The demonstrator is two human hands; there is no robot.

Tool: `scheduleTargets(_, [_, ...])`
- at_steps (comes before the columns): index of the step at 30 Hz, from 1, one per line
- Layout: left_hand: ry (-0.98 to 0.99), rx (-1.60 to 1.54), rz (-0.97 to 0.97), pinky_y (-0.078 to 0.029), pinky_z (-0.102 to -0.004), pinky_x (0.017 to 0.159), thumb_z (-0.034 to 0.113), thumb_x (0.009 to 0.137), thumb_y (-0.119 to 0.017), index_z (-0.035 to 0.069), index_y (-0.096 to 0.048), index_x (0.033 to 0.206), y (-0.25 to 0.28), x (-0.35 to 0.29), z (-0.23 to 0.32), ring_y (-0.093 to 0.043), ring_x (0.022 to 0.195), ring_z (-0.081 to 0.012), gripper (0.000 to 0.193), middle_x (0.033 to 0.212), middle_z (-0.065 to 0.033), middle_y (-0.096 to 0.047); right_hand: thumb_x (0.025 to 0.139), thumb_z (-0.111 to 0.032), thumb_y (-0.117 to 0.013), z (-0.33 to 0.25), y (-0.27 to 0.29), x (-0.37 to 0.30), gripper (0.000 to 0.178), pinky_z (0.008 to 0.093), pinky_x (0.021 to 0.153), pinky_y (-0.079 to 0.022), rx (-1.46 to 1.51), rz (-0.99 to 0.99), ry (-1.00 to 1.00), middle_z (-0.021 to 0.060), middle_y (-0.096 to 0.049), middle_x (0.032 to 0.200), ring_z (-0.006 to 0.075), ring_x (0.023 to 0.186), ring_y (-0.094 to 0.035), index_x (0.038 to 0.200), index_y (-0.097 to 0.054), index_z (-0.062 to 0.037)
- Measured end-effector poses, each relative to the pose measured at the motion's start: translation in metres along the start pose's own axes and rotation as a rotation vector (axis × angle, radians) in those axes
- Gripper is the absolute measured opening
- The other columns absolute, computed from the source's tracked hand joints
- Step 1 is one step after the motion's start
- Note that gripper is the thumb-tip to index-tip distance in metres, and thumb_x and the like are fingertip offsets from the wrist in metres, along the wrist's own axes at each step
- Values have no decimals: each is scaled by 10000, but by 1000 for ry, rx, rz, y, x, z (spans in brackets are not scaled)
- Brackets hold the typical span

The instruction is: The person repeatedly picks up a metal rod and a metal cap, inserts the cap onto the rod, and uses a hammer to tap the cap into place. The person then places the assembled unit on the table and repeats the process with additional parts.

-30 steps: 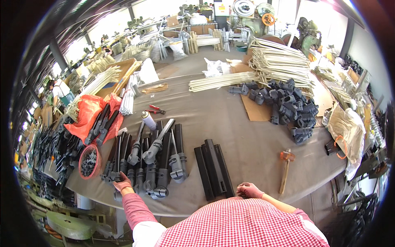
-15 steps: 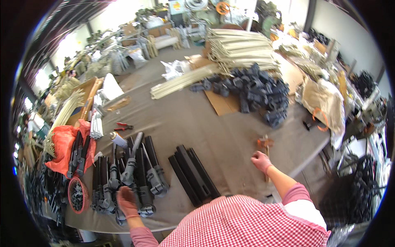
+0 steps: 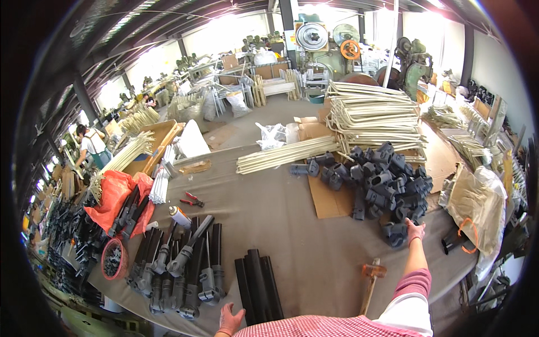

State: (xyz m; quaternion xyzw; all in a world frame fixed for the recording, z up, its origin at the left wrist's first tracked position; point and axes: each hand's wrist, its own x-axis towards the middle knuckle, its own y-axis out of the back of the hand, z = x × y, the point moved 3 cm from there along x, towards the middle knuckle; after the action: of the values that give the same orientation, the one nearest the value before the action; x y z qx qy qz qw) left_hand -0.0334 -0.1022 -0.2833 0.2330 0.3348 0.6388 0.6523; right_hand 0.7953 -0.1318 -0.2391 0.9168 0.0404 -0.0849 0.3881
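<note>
My right hand (image 3: pixel 415 231) reaches the near edge of a pile of dark grey plastic pipe fittings (image 3: pixel 379 182). Its fingers look apart, beside one fitting (image 3: pixel 394 235) that lies nearest to me. My left hand (image 3: pixel 229 319) is low by the table's front edge, fingers spread and holding nothing. Just right of it lie several plain black tubes (image 3: pixel 258 286), side by side. Left of it is a group of black tubes with grey fittings (image 3: pixel 191 286) on their ends. A mallet (image 3: pixel 373 272) with an orange-brown head and wooden handle rests left of my right forearm.
Red-handled pliers (image 3: pixel 192 199) and a spray can (image 3: pixel 179 216) lie beyond the fitted tubes. A pink basket of small parts (image 3: pixel 114 259) stands at the left edge. Pale bent rods (image 3: pixel 376 121) are stacked behind the fittings. Another person (image 3: pixel 92 146) stands far left.
My right hand has moved from beside the mallet, forward and right to the fittings. My left hand has left the fitted tubes, going right and nearer to me. The view has tilted up.
</note>
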Motion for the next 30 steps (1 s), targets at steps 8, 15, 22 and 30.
scheduleTargets(8, [291,-26,-404,-343,-432,1163,549,734,-842,-98,-284,1494,-31,13,16,-412,1407,-384,1144,1486,-320,-410,756,-530,-748,43,-58,98,740,814,975,-235,381,-663,-232,63,-444,1531,493,1346,-401,1406,-430,-373])
scheduleTargets(15, [262,33,-431,-255,-423,1212,628,699,-821,-117,-218,1519,-33,21,52,-274,1479,-401,1262,1557,-333,-284,751,-452,-822,3,-45,-12,666,707,818,-404,434,-966,-199,33,-595,1296,351,1136,-590,1264,-408,-355])
scheduleTargets(22, [154,121,-459,-265,-422,1212,636,723,-786,-85,-151,1548,-39,24,51,-265,1479,-398,1266,1574,-285,-272,693,-536,-819,-17,-108,-214,920,594,957,-471,156,-1111,-20,174,-559,1348,365,1159,-602,1456,-463,-165])
scheduleTargets(30, [-42,27,-615,-239,-462,1217,624,735,-782,0,-350,1516,-36,4,31,-216,1466,-462,1090,1571,-290,-262,733,-388,-759,-8,-116,-334,869,474,1061,-462,-243,-821,544,310,-392,1404,478,1272,-506,1483,-393,-143])
